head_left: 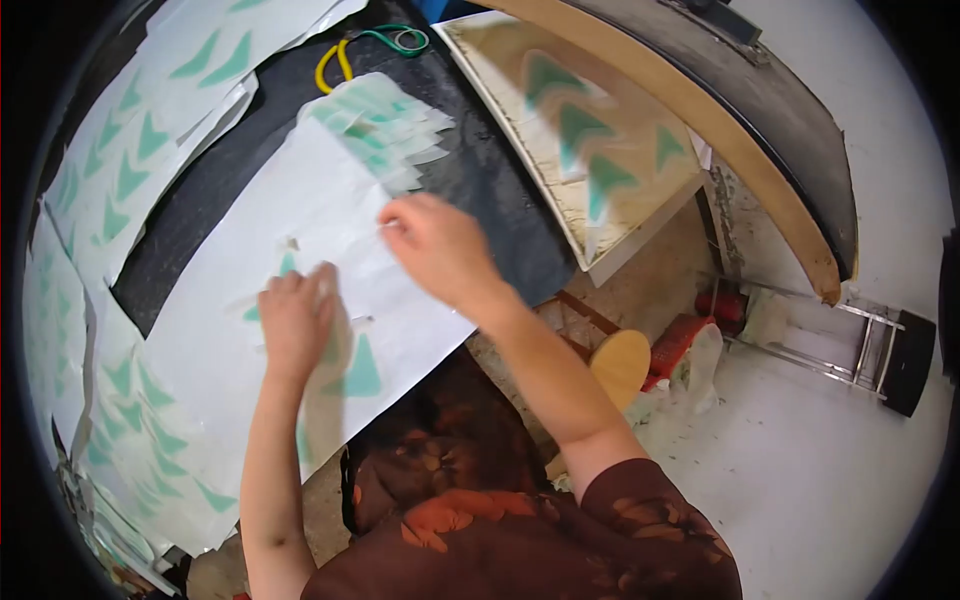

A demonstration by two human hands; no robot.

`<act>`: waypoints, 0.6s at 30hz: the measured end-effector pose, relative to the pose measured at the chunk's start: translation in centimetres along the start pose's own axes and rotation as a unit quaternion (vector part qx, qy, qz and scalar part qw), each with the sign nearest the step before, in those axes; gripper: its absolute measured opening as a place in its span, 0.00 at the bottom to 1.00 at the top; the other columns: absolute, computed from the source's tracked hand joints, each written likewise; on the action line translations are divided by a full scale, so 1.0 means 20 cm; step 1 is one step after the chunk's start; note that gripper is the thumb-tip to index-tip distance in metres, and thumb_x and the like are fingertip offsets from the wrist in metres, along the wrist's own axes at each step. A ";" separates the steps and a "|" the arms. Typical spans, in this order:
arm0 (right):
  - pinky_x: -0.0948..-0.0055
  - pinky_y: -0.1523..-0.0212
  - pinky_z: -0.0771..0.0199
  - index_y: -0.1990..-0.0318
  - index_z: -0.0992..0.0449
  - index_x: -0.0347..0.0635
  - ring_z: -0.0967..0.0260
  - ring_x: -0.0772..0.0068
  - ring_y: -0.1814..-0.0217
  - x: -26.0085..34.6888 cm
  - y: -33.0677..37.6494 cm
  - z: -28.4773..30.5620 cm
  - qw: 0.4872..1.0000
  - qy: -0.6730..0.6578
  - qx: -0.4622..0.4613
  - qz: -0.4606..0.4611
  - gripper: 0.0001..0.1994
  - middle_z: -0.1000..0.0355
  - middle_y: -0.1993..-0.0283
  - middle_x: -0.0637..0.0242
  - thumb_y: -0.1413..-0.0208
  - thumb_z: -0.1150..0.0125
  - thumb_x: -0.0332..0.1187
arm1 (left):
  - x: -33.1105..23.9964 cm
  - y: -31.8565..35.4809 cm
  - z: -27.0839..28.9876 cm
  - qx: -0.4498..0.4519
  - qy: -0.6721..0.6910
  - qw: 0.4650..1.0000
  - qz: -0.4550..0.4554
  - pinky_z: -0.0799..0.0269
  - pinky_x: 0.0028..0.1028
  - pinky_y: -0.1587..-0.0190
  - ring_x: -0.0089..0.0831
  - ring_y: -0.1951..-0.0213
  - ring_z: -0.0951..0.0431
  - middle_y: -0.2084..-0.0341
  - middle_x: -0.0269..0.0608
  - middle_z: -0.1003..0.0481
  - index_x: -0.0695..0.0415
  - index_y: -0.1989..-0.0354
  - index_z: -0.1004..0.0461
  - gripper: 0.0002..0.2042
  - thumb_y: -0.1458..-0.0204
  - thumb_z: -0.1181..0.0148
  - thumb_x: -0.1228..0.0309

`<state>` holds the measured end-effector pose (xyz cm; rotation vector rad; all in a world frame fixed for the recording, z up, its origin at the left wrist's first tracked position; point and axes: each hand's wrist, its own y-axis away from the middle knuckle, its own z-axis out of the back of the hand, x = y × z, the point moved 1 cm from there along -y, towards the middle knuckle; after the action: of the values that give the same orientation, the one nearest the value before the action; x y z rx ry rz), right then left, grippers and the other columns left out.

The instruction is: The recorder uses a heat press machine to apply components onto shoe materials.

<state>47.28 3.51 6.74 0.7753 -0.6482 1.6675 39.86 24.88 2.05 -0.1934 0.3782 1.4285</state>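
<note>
A large white sheet of paper (245,240) lies across the dark table. My left hand (297,318) rests on it with fingers stretched down, over a green pointed cutout (288,263) that it partly covers. Closer to me on the sheet lies another green, roughly triangular cutout (362,372). At the sheet's right edge my right hand (437,247) has its fingers curled together; what they hold, if anything, I cannot make out. Just beyond that hand, a pile of pale cutouts with green middles (385,125) overlaps the sheet's far edge.
More sheets bearing green cutouts (130,175) cover the left side. Loop handles, yellow and green, like scissors (345,65), lie at the back. A shallow tray (500,120) with several green pieces sits at the right, beside a curved wooden edge (700,100). A metal-framed trolley (850,345) stands on the floor.
</note>
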 end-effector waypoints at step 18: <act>0.78 0.59 0.37 0.65 0.23 0.41 0.36 0.81 0.63 -0.91 -0.62 1.26 0.980 0.113 0.008 -0.162 0.16 0.29 0.67 0.75 0.45 0.40 0.46 | -0.55 -0.25 0.12 -0.010 0.394 0.907 0.147 0.36 0.23 0.63 0.24 0.65 0.34 0.69 0.33 0.31 0.56 0.57 0.23 0.10 0.49 0.38 0.72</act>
<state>66.18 -24.07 8.91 0.6517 -0.3285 1.4348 44.02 14.84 7.90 -0.7679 1.0916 1.6064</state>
